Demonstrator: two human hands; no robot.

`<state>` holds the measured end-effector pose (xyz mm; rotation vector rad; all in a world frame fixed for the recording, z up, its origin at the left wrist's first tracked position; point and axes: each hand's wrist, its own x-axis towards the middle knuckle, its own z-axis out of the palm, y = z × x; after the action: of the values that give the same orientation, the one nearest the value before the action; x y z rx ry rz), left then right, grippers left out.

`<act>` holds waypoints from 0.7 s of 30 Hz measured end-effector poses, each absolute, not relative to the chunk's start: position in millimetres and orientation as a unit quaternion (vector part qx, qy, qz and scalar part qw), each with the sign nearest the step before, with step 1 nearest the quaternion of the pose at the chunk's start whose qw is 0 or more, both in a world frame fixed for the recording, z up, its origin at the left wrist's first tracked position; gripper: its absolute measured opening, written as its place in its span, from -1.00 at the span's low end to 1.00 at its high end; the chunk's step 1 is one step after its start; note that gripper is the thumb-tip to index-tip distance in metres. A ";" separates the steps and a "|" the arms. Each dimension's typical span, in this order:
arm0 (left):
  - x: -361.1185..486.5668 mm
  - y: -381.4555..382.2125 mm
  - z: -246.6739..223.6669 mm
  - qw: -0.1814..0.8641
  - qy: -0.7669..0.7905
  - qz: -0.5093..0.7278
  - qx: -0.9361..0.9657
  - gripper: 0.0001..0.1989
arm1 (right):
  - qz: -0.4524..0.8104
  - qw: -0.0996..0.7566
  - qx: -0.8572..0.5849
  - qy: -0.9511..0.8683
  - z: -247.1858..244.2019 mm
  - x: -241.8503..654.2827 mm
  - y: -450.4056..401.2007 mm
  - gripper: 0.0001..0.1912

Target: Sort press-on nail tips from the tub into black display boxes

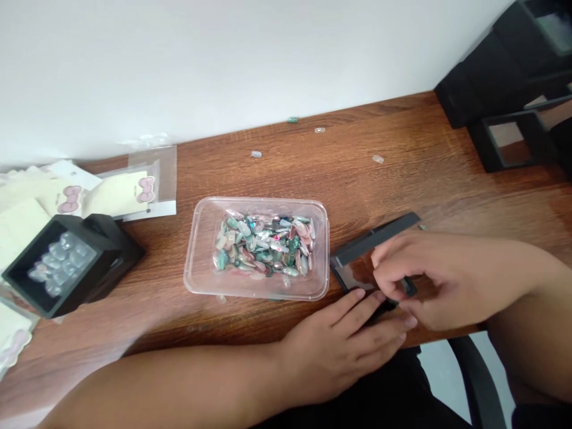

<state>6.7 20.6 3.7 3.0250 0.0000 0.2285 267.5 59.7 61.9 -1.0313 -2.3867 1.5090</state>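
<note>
A black box with a clear window (378, 235) lies near the table's front edge, partly hidden by both hands. My left hand (339, 348) has its fingers stretched out and slightly apart, their tips resting along the box's near edge. Above its right side, my right hand (440, 277) is curled closed, with thumb and fingers pinched at a black edge of the box. Just left of the box stands a clear plastic tub (200, 262) holding many press-on nails (268, 244) in green, pink and silver.
A black box (116, 265) with clear nails (60, 262) inside tilts at left, beside cream cards with pink bows (118, 193). Loose nails (256, 154) lie toward the wall. Black boxes (487, 77) are stacked at far right. A dark chair arm (478, 378) shows below the table edge.
</note>
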 end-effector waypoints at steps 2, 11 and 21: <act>7.6 20.2 3.5 0.058 0.001 0.068 0.996 -0.41 | 0.521 0.056 -0.364 -0.770 65.3 264.0 57.9 -0.87; 8.3 17.4 3.0 0.058 0.006 0.045 0.997 -0.42 | 0.499 0.034 -0.452 -0.739 70.0 262.0 55.1 -0.92; 10.5 18.1 3.4 0.067 -0.001 0.035 0.997 -0.38 | 0.356 0.006 -0.500 -0.789 60.5 242.1 45.1 -0.85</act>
<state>10.5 18.1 3.4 3.0051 -0.0039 0.1050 242.1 45.1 60.5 -1.5639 -2.4698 1.1151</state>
